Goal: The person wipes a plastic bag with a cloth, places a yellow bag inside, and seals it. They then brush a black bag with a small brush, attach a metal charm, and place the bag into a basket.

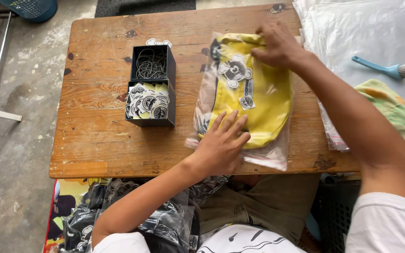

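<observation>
— Two hands are working on one item, correct?

— Correct. A yellow pouch [258, 100] is lying inside a clear plastic bag [277, 157] near the middle of the wooden surface [94, 136]. The left hand [221, 145] is lying flat and released, fingers spread, pressing on the near end of the pouch, probably to pin it and flatten the bag.

— And the other?

— The right hand [277, 47] is resting at the far end, fingers curled over the bag's edge. I cannot tell whether it is pinching the plastic or only pressing on it.

— What is standing alongside?

— A black box [152, 91] with two compartments is sitting just left of the bag, within easy reach. The far compartment is holding thin dark loops, the near one round printed tags [148, 103]. A white cut-out shape [158, 43] is lying just behind the box.

— Anything to the right?

— A stack of clear bags [366, 33] is lying at the right edge, with a blue brush [385, 69] resting on top. A green and yellow cloth [394, 107] is lying beside the person's right arm. Dark bagged goods [118, 206] are piled below the near edge of the surface.
</observation>
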